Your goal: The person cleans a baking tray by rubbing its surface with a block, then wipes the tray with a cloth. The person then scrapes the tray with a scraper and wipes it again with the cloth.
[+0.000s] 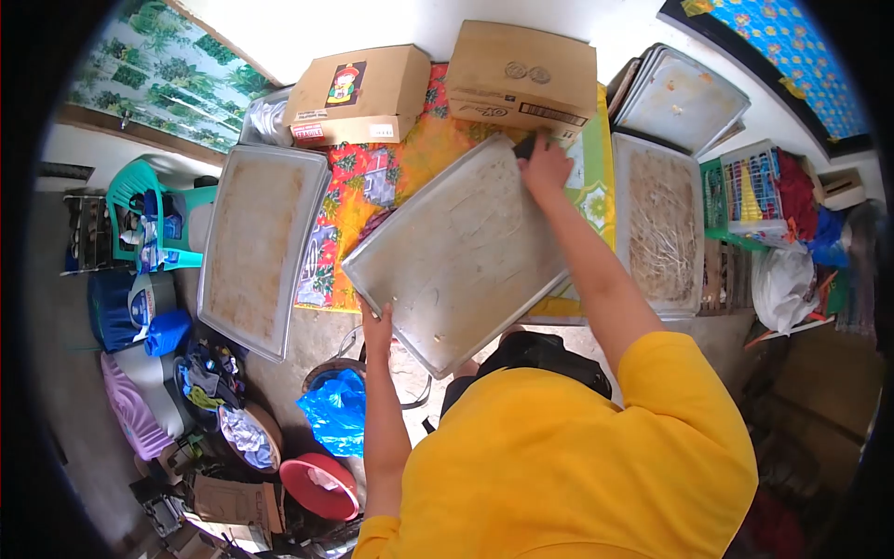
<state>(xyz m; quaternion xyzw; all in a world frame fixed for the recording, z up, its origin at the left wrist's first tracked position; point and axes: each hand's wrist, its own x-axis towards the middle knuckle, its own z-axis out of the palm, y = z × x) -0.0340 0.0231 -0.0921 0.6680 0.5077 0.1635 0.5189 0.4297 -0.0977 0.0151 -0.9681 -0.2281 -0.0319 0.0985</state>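
A large metal baking tray point(456, 252) with worn marks and a few crumbs is held at a slant in front of my body, over the near edge of the table. My left hand point(376, 334) grips its lower left edge, the thumb along the rim. At the far top corner of the tray is my right hand point(547, 170), its fingers closed around a small dark thing point(525, 146) that lies against the tray's surface. Its exact kind is hard to make out, since the fingers cover part of it.
Stacked trays stand on the left point(261, 247) and another tray point(657, 224) on the right. Two cardboard boxes point(358, 88) sit at the back of the flowered tablecloth point(349, 163). More trays point(680, 98) lean at the back right. A red basin point(319, 486) and blue bag point(335, 410) are below left.
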